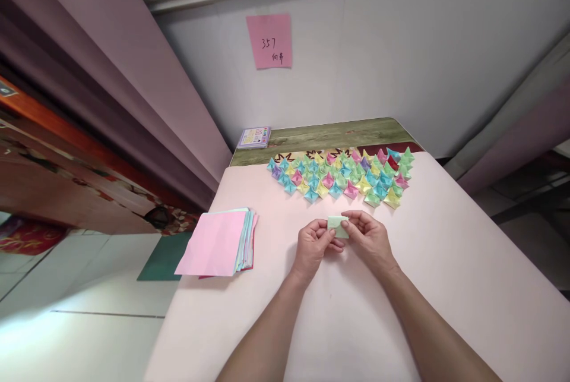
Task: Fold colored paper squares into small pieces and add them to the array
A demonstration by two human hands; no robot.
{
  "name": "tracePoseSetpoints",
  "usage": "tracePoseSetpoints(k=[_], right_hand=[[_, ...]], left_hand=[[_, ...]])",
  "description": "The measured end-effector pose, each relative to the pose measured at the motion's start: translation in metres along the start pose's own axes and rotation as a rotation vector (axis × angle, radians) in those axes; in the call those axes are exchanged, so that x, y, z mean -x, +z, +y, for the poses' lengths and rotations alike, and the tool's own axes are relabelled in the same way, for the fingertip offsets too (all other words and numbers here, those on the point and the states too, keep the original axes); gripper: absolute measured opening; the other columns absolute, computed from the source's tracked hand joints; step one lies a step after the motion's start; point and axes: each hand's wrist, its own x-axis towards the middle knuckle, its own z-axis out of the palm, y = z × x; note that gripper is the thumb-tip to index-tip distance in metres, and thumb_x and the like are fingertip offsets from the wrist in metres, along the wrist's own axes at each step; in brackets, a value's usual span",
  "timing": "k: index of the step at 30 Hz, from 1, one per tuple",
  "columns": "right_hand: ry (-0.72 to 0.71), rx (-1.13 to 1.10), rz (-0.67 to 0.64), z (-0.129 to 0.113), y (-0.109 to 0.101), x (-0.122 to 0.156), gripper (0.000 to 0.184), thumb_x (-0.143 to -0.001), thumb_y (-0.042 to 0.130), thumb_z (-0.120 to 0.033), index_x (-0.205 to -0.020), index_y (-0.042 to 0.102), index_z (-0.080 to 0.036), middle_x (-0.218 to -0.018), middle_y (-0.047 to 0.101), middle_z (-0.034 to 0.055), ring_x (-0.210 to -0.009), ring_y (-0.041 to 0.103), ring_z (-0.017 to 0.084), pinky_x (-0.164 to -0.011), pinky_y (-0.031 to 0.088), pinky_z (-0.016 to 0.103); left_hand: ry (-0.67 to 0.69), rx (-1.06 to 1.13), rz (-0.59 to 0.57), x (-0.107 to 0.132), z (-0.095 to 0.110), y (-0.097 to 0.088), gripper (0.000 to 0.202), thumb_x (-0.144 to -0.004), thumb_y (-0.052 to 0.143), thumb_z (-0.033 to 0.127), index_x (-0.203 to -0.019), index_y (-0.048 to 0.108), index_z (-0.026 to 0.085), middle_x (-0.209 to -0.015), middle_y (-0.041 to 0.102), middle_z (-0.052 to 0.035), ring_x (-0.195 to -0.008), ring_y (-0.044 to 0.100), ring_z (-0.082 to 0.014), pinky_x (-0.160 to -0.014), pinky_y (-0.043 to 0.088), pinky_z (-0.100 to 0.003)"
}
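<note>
A small folded piece of pale green paper [338,225] is held between both my hands, just above the pale pink table top [445,263]. My left hand [314,246] pinches its left edge with fingers curled. Closed fingertips of my right hand [367,239] grip its right side. Behind them, several finished folded paper shapes [342,177] in pink, blue, green and yellow lie in a wide cluster.
A stack of square coloured sheets [220,242], pink on top, overhangs the table's left edge. A pack of paper [253,137] lies at the far left corner on a wood-grain strip [329,132]. A pink note [269,41] hangs on the wall. Curtains hang at left.
</note>
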Motion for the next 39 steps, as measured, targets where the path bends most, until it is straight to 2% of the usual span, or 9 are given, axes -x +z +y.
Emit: tracePoseSetpoints(k=[3,6,13,19,22,27,31,34,39], right_hand=[[0.001,0.046,0.005,0.002,-0.001,0.001,0.036,-0.080,0.071,-0.046,-0.100,0.069,-0.016,-0.069,0.062,0.0007,-0.057,0.057,0.013,-0.054,0.050,0.025],[-0.098,0.123,0.013,-0.001,0.000,0.003,0.034,-0.084,0.068,-0.041,-0.108,0.070,-0.019,-0.072,0.060,-0.0004,-0.058,0.055,0.011,-0.055,0.050,0.025],[-0.324,0.255,-0.011,-0.010,0.001,0.005,0.026,-0.084,0.068,-0.032,-0.110,0.070,-0.026,-0.116,0.061,0.0064,-0.078,0.062,0.014,-0.067,0.058,0.028],[-0.426,0.253,-0.078,-0.012,-0.001,0.005,0.016,-0.087,0.065,-0.029,-0.101,0.073,-0.027,-0.128,0.056,0.0083,-0.096,0.064,0.020,-0.086,0.055,0.038],[-0.423,0.225,-0.114,-0.013,-0.001,0.005,0.014,-0.090,0.061,-0.029,-0.090,0.074,-0.024,-0.129,0.054,0.0091,-0.098,0.064,0.021,-0.089,0.053,0.040],[-0.386,0.305,-0.082,-0.012,0.000,0.004,0.008,-0.083,0.070,-0.030,-0.082,0.071,-0.022,-0.126,0.057,0.0097,-0.099,0.064,0.022,-0.093,0.050,0.042],[-0.392,0.355,-0.043,-0.011,0.000,0.004,0.016,-0.082,0.070,-0.030,-0.096,0.069,-0.023,-0.124,0.060,0.0102,-0.111,0.060,0.026,-0.089,0.052,0.039],[-0.389,0.368,-0.045,-0.011,0.000,0.004,0.025,-0.084,0.067,-0.031,-0.108,0.068,-0.024,-0.126,0.060,0.0106,-0.112,0.060,0.025,-0.086,0.054,0.039],[-0.395,0.381,-0.043,-0.010,0.000,0.005,0.024,-0.085,0.067,-0.032,-0.108,0.072,-0.025,-0.120,0.064,0.0101,-0.109,0.062,0.025,-0.091,0.053,0.041]], left_hand=[[-0.057,-0.048,-0.039,0.001,0.001,0.001,0.038,-0.073,0.078,0.042,-0.092,0.065,0.011,-0.064,0.070,-0.0042,-0.054,0.068,-0.0156,-0.052,0.056,-0.023],[-0.116,-0.082,-0.065,0.001,0.001,0.001,0.041,-0.073,0.077,0.046,-0.092,0.066,0.011,-0.064,0.070,-0.0061,-0.053,0.068,-0.0164,-0.049,0.055,-0.023],[-0.070,-0.043,-0.047,-0.001,-0.001,-0.002,0.047,-0.077,0.072,0.049,-0.102,0.066,0.010,-0.077,0.074,-0.0112,-0.056,0.069,-0.0179,-0.049,0.056,-0.024],[-0.079,-0.013,-0.008,0.000,0.001,0.000,0.047,-0.075,0.073,0.052,-0.099,0.067,0.012,-0.082,0.074,-0.0110,-0.057,0.069,-0.0175,-0.051,0.056,-0.025],[-0.083,-0.018,0.020,0.000,0.002,0.001,0.048,-0.074,0.073,0.052,-0.100,0.067,0.012,-0.080,0.074,-0.0103,-0.056,0.069,-0.0175,-0.049,0.056,-0.025],[-0.053,-0.006,0.000,0.000,0.002,0.002,0.043,-0.073,0.075,0.046,-0.098,0.067,0.012,-0.073,0.072,-0.0073,-0.058,0.069,-0.0193,-0.051,0.056,-0.027],[-0.048,0.040,-0.037,0.002,0.002,0.001,0.039,-0.076,0.071,0.043,-0.098,0.067,0.011,-0.071,0.071,-0.0066,-0.059,0.069,-0.0200,-0.053,0.057,-0.028],[-0.021,0.075,-0.079,0.003,0.004,0.001,0.039,-0.083,0.063,0.048,-0.098,0.065,0.012,-0.076,0.072,-0.0080,-0.065,0.071,-0.0204,-0.058,0.058,-0.030],[0.033,0.016,-0.051,0.003,0.006,0.003,0.034,-0.079,0.071,0.042,-0.094,0.063,0.013,-0.080,0.072,-0.0066,-0.066,0.071,-0.0197,-0.063,0.059,-0.031]])
